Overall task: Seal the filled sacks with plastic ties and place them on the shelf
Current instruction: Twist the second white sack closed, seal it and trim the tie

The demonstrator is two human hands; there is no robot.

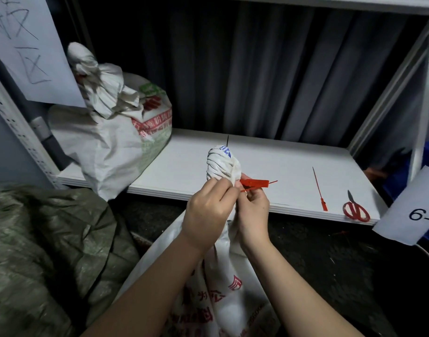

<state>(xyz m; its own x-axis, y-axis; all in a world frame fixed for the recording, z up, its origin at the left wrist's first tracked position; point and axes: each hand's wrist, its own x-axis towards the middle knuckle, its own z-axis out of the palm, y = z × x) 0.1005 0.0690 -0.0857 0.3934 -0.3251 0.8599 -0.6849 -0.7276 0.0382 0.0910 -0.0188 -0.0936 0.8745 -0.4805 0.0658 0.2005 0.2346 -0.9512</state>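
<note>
We pinch the red tie (253, 184) with both our left hand (208, 210) and right hand (253, 210) at the twisted neck of the white sack (223, 166), before the shelf (269, 171) front edge; the tie's loop is hidden behind our fingers.

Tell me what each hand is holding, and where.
Both hands, left and right, pinch the red tie at the sack's gathered neck.
</note>
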